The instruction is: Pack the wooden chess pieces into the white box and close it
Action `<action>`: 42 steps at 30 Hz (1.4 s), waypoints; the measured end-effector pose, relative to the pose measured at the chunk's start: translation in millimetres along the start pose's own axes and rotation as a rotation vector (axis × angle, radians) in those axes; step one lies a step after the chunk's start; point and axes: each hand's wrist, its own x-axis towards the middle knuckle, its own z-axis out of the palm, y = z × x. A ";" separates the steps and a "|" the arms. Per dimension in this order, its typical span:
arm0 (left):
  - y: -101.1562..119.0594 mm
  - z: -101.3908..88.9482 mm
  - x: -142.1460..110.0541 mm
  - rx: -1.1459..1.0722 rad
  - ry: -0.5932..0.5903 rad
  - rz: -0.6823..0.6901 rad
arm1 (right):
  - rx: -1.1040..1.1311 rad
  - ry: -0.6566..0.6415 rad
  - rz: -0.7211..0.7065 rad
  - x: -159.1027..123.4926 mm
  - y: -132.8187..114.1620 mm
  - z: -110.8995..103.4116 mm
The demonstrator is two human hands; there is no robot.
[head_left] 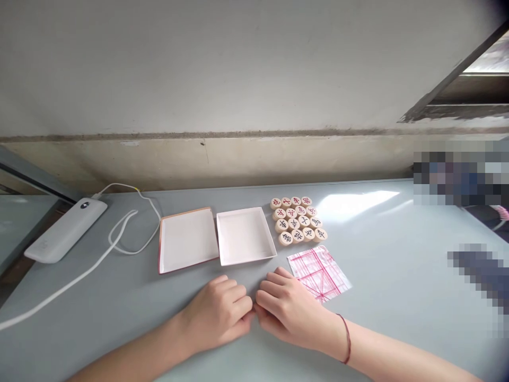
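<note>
Filling the back of your view, the wall [238, 69] is grey above and cream below. Your blue-grey table [382, 276] reaches up to it and carries everything else. Your left hand [225, 310] and right hand [284, 305] lie over its near part, knuckles up, both loosely clenched with the fingers curled under. They come together at the thumb sides; you cannot tell whether they touch or whether something small is tucked inside.

At your far left lies a white power bank [66, 231], with a white cable [85, 276] looping on the table beside it. In front of your hands, side by side, sit two shallow open boxes: the left box [189, 240], with a red and orange outer edge, and the right box [245, 236], white inside and out. The folded sheet [320, 273], clear with pink lines, is just beyond your right wrist and partly behind it. Behind the sheet and right of the boxes stand the round pieces [298, 220], four rows of four, the far two rows marked red and the near two black. Smallest is the thin dark red string [348, 339] around your right wrist
</note>
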 end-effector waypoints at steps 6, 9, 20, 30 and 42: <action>0.1 1.0 -0.5 -0.001 -0.004 -0.004 | -0.011 -0.003 -0.001 -0.1 -0.2 -1.0; 0.0 1.1 -1.0 0.000 -0.005 0.001 | -0.012 -0.007 -0.001 -1.3 -0.2 -0.4; 0.9 1.1 -1.2 0.015 0.002 -0.002 | -0.022 -0.018 0.005 -1.7 -0.6 0.7; 2.0 0.7 -2.1 0.022 -0.018 -0.001 | -0.074 -0.054 0.009 -0.2 -3.9 -3.8; 2.6 -5.3 -2.5 0.015 -0.067 0.006 | -0.198 0.159 0.180 -9.1 2.4 -30.3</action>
